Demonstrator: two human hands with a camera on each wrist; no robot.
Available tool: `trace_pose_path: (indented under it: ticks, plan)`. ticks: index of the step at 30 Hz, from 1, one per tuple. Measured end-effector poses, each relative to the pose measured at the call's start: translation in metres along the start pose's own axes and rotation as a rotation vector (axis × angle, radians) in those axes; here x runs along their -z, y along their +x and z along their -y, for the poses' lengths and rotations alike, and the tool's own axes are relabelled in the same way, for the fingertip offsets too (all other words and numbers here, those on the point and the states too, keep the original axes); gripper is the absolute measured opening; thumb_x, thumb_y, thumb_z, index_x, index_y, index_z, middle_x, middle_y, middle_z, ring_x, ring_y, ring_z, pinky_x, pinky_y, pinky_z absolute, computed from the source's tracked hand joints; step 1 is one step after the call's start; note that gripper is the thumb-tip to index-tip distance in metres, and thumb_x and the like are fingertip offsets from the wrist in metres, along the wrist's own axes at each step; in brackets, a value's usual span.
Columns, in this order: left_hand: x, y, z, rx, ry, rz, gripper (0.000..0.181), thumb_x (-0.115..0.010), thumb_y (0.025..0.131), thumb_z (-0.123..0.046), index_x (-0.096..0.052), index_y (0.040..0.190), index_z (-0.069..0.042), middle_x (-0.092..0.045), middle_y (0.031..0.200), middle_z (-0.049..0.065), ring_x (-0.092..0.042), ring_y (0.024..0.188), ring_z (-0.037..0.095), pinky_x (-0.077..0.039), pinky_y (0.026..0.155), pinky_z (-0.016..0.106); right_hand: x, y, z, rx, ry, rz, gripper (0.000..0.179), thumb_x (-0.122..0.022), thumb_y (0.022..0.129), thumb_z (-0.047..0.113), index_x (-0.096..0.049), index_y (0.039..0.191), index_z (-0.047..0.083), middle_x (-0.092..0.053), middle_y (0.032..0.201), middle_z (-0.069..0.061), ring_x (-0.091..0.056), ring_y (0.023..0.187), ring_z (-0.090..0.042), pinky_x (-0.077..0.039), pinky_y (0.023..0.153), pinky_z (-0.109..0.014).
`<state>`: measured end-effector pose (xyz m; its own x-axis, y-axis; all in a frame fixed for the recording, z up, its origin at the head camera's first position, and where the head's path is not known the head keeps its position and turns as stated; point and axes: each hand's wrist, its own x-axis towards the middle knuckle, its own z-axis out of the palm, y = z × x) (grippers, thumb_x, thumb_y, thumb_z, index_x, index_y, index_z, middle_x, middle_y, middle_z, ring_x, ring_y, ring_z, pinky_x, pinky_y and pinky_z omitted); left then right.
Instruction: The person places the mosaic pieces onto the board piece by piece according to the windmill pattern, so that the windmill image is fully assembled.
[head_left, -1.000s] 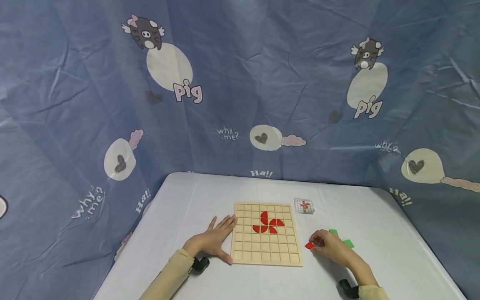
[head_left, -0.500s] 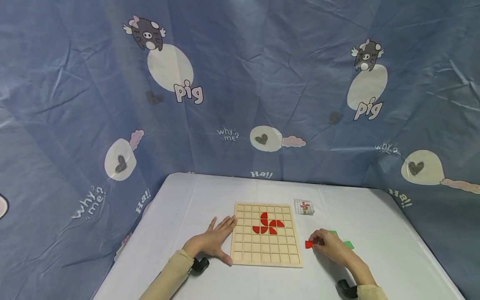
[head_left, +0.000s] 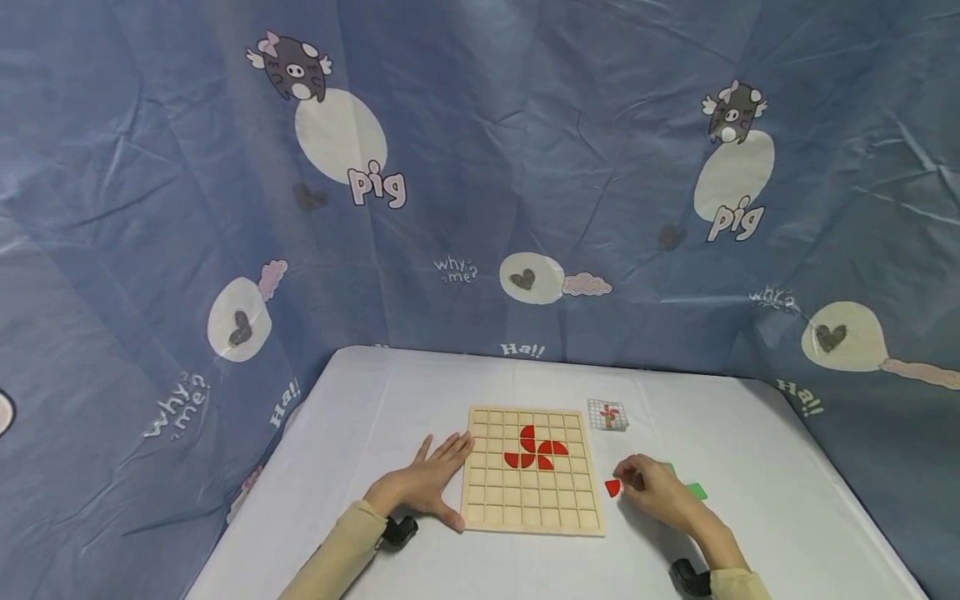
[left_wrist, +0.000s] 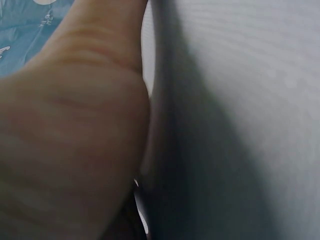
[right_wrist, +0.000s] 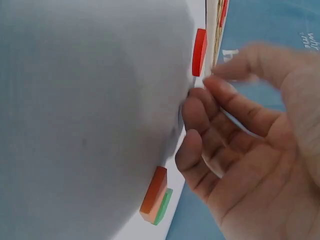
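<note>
While our left hand point(head_left: 423, 483) is lying flat with fingers spread against the left edge of the wooden grid board point(head_left: 534, 469), our right hand point(head_left: 654, 490) is touching a red quarter-circle piece point(head_left: 612, 487) with loosely curled fingertips point(right_wrist: 197, 112) on the white table point(head_left: 420, 383), just beside the board's right edge. Four red pieces point(head_left: 536, 448) are sitting in a pinwheel on the board; green pieces point(head_left: 696, 491) are lying behind our right hand, a pattern card point(head_left: 607, 413) farther back.

Right hand point(head_left: 654, 490) slid red piece point(head_left: 612, 487) slightly toward board point(head_left: 532, 508); piece now rotated.
</note>
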<state>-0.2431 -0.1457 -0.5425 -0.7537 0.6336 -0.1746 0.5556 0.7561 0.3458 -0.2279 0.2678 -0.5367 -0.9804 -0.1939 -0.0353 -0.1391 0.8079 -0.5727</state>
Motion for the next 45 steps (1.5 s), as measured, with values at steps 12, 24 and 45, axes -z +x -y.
trace_pose_path:
  ticks: [12,24,45]
  plan:
    - [-0.001,0.000,0.002,-0.013,-0.008,0.003,0.133,-0.074,0.065,-0.069,-0.001,0.155,-0.006,0.003,0.164,0.012,0.001,0.151,0.033,0.004,0.115,0.066,-0.005,0.002,-0.003,0.084,-0.026,0.009,0.023,-0.080,0.076,0.010,-0.067,0.094,0.016,-0.059,0.090,0.008,-0.049,0.076,-0.005,-0.045,0.064,-0.021]
    - [-0.001,0.001,0.002,0.000,-0.010,0.001,0.134,-0.074,0.063,-0.070,-0.002,0.156,-0.007,0.002,0.164,0.011,0.001,0.151,0.032,0.005,0.115,0.065,-0.013,0.004,0.006,0.002,-0.074,-0.033,0.025,-0.083,0.073,0.017,-0.067,0.092,0.017,-0.055,0.086,0.007,-0.047,0.075,-0.008,-0.041,0.061,-0.022]
    - [-0.003,0.003,0.004,0.003,0.004,0.000,0.134,-0.072,0.063,-0.072,-0.001,0.156,-0.008,0.003,0.164,0.010,0.002,0.151,0.030,0.005,0.116,0.064,-0.011,0.003,0.016,0.060,-0.059,-0.110,0.024,-0.081,0.076,0.019,-0.065,0.093,0.015,-0.054,0.085,0.006,-0.047,0.071,-0.006,-0.041,0.058,-0.020]
